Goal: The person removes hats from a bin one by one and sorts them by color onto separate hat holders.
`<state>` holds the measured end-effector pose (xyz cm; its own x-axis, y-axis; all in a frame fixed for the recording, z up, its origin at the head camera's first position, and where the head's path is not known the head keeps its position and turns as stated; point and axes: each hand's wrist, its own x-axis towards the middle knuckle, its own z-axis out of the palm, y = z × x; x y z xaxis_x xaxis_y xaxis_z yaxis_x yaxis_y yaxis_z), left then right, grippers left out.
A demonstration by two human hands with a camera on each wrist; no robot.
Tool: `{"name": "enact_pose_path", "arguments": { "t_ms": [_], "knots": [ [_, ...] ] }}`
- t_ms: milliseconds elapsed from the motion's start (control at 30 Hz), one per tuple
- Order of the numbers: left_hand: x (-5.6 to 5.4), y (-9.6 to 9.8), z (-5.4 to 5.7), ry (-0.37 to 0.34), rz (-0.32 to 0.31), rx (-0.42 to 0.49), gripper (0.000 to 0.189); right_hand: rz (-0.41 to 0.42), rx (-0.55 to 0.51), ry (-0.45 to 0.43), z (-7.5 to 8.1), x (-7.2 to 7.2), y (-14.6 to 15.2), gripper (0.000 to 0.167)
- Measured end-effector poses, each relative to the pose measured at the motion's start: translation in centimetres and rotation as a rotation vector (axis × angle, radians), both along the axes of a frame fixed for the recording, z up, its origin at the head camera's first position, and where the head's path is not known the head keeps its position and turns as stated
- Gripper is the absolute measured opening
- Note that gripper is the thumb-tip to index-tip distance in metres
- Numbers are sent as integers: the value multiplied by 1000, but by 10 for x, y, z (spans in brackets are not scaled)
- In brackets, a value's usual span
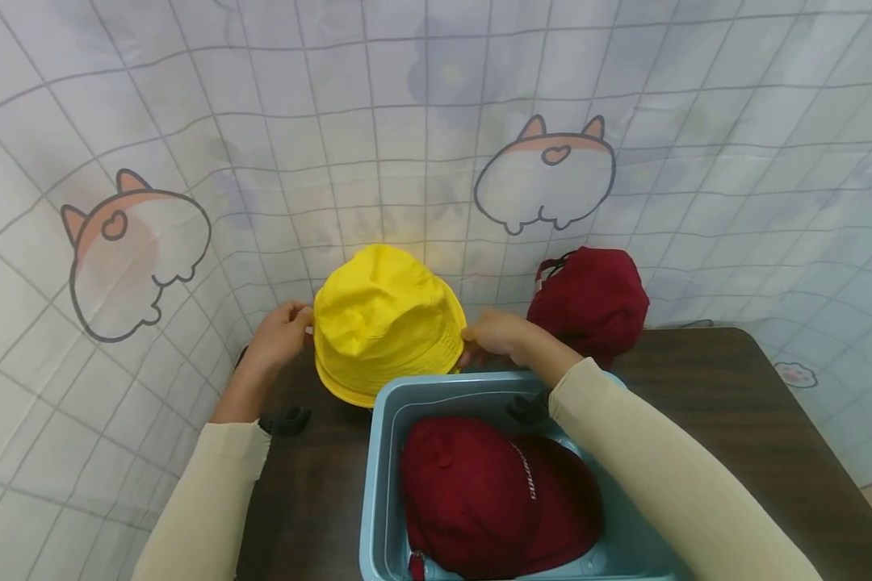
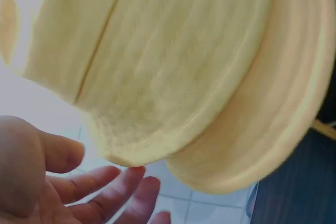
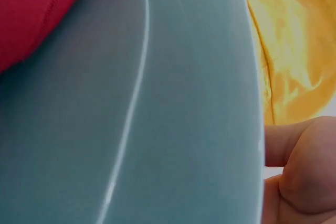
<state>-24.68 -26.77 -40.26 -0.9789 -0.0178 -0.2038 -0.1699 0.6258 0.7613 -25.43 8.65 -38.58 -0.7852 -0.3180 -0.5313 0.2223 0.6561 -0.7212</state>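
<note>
in the head view, the yellow hat (image 1: 385,315) is at the back of the brown table (image 1: 690,387), crown up and in front of the curtain (image 1: 407,145), just behind the left corner of the blue basin (image 1: 436,384). the left hand (image 1: 282,335) is at its left edge and the right hand (image 1: 505,332) at its right edge, so the hat sits between the two. the right arm, in a pale sleeve (image 1: 654,460), reaches across the basin. in the basin lies a red cap (image 1: 472,492) with white lettering, its bill pointing right. a red cloth piece (image 1: 589,298) is at the back, right of the right hand and near the curtain.

in the left wrist view, the thumb (image 2: 63,153) stands apart from the loosely spread fingers (image 2: 86,182), and a fingertip meets the lower edge of the hat's brim (image 2: 236,129). the brim shows as two curved layers.

in the right wrist view, the basin wall fills the middle, with red fabric at upper left and the hat beyond the rim at right. the rim hides the right fingertips, so i cannot tell whether they pinch the brim.
</note>
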Motion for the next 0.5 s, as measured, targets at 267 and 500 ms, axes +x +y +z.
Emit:
{"name": "enact_pose_path", "arguments": {
  "t_ms": [267,500],
  "knots": [
    [-24,4,10,-27,-19,33,49,53,-146,-46,-3,8,1,22],
    [-32,9,10,-52,23,79,34,-18,-129,-14,-7,9,-4,23]
  ]
}}
